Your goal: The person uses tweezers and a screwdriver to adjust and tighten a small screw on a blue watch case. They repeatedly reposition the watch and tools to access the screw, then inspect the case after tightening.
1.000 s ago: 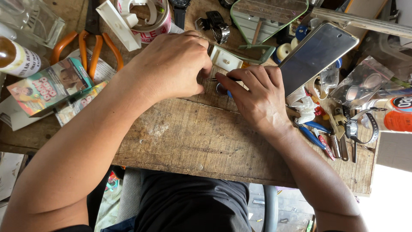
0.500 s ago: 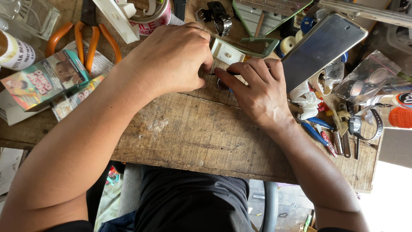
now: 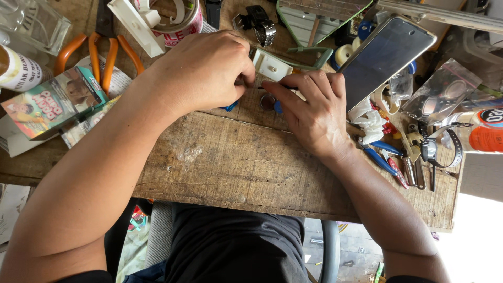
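Note:
Both my hands meet at the back middle of a worn wooden bench (image 3: 236, 162). My left hand (image 3: 204, 73) is curled in a fist over a small blue piece (image 3: 230, 106), which peeks out under its fingers. What else it holds is hidden. My right hand (image 3: 314, 112) pinches a thin dark tool (image 3: 275, 87) whose tip points toward the left fingers. A small round metal part (image 3: 268, 101) lies on the wood just below the fingertips. A white plastic block (image 3: 272, 65) sits right behind them.
A dark phone (image 3: 385, 57) leans at the right. Orange-handled pliers (image 3: 97, 52), a tape roll (image 3: 181, 21), a bottle (image 3: 18, 68) and a colourful box (image 3: 50, 102) lie at the left. Small tools and a watch (image 3: 429, 149) crowd the right edge. A metal watch (image 3: 259, 23) lies behind.
My hands stay pressed together at the same spot. The right fingers have shifted slightly toward the left hand, and the view has drifted a little.

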